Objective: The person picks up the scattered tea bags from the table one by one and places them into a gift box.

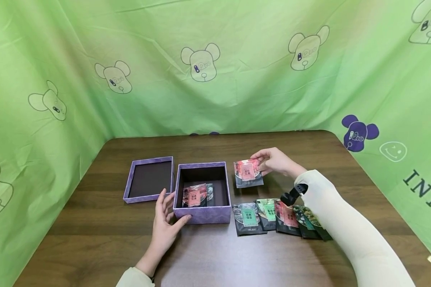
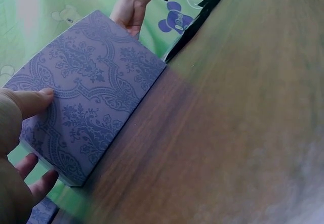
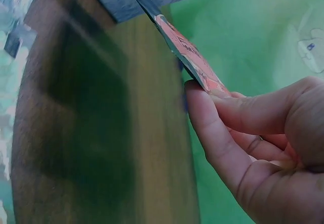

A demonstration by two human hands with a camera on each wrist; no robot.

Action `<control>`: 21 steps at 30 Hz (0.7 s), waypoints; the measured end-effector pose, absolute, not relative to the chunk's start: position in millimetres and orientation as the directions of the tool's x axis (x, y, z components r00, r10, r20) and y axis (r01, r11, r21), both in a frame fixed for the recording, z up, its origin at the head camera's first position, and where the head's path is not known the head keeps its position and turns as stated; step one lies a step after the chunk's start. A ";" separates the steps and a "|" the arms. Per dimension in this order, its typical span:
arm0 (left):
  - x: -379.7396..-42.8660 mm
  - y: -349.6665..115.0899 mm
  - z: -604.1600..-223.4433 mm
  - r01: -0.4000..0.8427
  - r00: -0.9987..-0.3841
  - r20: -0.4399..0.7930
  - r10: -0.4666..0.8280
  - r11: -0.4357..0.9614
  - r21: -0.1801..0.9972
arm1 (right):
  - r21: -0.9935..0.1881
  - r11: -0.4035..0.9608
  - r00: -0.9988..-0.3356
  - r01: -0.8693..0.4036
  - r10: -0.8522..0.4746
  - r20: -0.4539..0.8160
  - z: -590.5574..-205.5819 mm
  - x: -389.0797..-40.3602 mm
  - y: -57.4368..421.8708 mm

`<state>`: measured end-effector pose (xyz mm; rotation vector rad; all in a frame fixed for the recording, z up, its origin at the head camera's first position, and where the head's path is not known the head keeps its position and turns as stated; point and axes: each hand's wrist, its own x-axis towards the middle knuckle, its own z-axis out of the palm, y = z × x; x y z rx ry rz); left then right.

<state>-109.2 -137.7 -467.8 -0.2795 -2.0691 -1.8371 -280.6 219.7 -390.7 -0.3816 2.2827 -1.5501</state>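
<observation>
My right hand (image 1: 275, 161) pinches a red-and-black tea sachet (image 1: 248, 173) by its right edge, thumb against fingers, and holds it up over the table. The right wrist view shows that sachet (image 3: 187, 52) nearly edge-on. To its left stands an uncovered purple patterned box (image 1: 202, 215) with a dark inside. A red sachet (image 1: 194, 196) lies in the box, partly over a pale-green one (image 1: 210, 191). At the box's front left corner is my left hand (image 1: 165, 227), which grips it with the thumb on the front wall (image 2: 91, 97) and the fingers along the left side.
The purple lid (image 1: 149, 198) lies inside up, left of the box. Right of the box several sachets overlap in a row: a grey-green one (image 1: 249, 219), a light-green one (image 1: 267, 213), a red one (image 1: 286, 219) and dark-green ones under my sleeve. A green curtain (image 1: 215, 103) surrounds the wooden table (image 1: 93, 247).
</observation>
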 end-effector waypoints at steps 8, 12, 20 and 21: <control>-108.8 -138.1 -467.6 0.376 -0.917 0.390 -0.089 0.137 0.916 | -0.949 0.315 -0.904 -0.029 -0.414 -0.109 -378.9 -274.3 218.4; -108.3 -137.8 -467.1 0.370 -0.919 0.384 -0.091 0.142 0.918 | -0.952 0.304 -0.906 -0.032 -0.412 -0.101 -371.7 -270.5 215.7; -108.5 -137.8 -466.9 0.360 -0.923 0.374 -0.091 0.141 0.922 | -0.948 0.310 -0.906 -0.072 -0.418 -0.068 -357.1 -266.9 210.5; -108.2 -137.8 -467.0 0.361 -0.923 0.375 -0.091 0.141 0.922 | -0.947 0.311 -0.907 -0.076 -0.417 -0.064 -355.7 -266.9 209.9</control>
